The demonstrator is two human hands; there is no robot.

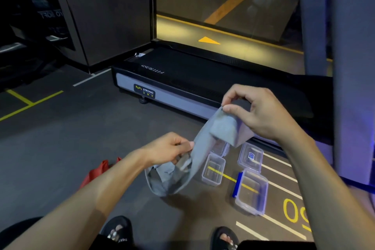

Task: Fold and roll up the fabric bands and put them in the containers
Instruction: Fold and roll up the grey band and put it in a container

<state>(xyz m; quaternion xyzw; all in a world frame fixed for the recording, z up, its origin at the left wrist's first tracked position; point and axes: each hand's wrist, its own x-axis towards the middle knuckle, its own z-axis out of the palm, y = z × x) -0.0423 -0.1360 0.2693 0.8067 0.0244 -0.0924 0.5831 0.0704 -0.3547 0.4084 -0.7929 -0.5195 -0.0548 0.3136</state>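
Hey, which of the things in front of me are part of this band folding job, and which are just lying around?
Job: grey fabric band, held by left hand and right hand; clear plastic containers on the floor.
Lying about: treadmill, red bag.

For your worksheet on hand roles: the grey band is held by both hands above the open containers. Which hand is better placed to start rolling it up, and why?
Probably the right hand. It already pinches the folded upper end of the band, while the left hand grips the loose trailing part lower down. The containers lie open below.
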